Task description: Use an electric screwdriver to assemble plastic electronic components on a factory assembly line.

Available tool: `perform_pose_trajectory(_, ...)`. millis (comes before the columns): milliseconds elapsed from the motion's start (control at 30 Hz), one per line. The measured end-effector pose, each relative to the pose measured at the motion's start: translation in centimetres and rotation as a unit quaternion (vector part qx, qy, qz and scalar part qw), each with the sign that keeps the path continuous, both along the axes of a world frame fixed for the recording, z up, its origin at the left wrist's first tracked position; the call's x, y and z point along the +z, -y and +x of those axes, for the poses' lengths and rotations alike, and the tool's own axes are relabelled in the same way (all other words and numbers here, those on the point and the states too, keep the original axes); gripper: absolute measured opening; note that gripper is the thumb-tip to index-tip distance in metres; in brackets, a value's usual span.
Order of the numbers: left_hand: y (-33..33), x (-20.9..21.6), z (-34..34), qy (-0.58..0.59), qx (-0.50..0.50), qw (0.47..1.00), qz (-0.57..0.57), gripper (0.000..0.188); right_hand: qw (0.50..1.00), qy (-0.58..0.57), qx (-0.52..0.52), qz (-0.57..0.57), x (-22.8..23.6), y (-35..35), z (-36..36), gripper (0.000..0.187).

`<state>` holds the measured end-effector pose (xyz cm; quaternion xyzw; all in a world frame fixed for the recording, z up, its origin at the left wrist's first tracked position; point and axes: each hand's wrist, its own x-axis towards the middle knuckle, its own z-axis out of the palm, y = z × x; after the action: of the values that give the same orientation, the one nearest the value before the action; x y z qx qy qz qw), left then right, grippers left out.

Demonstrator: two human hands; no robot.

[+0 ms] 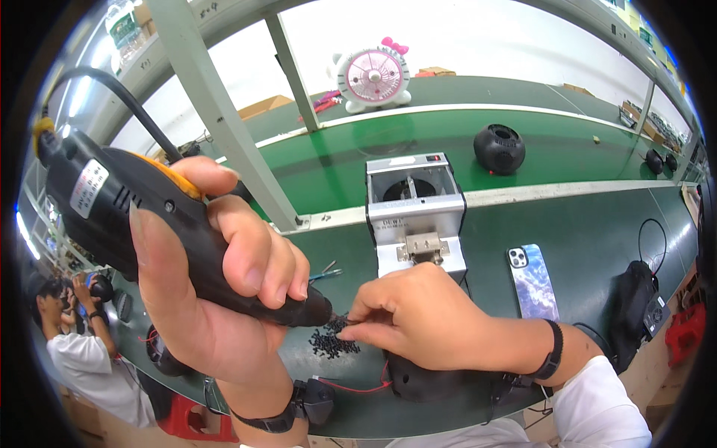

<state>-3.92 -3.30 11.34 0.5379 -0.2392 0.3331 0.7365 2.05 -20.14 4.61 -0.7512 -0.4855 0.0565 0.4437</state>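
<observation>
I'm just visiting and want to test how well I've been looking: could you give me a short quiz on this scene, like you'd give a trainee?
1. Multiple choice: what does the left hand hold?
a) a phone
b) a black power tool
c) a wristwatch

2. True or false: the right hand is resting on the round black housing.

3. Which stands farther from the person: the silver box-shaped machine or the pink-and-white fan?

Key
1: b.
2: False; its fingertips are by the tool's tip, near a pile of small black pieces.
3: The pink-and-white fan.
</observation>
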Motion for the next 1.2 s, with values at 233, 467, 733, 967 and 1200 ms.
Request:
perform_pose_trajectory(233, 0.1, -0.7, 0.3, -0.082, 0.021, 0.994, 0.064, 0.063, 0.999, -0.014, 0.048, 0.011, -1.0, 0.4, 1.1, 0.016)
perform_pose_trajectory(467, 1.3, 0.2, -1.8, -0.079, -0.162, 0.984, 0.005, 0.073, 0.999, -0.026, 0.045, 0.004, -1.5, -0.1, 1.7, 0.02)
perform_pose_trajectory(733, 2.5, -1.4, -0.3, -0.118, -0.269, 0.956, -0.015, 0.082, 0.998, -0.056, 0.04, -0.008, -1.2, 0.2, 1.1, 0.022)
perform_pose_trajectory(967, 4.0, -0.5, -2.1, -0.131, -0.18, 0.975, -0.022, 0.087, 0.998, -0.042, 0.055, 0.011, -1.0, -0.7, 0.3, 0.018)
perform_pose_trajectory(1200, 5.1, -0.5, -2.7, -0.215, 0.063, 0.966, 0.131, 0.095, 0.999, -0.003, 0.042, 0.026, -0.6, 0.0, 0.0, 0.015)
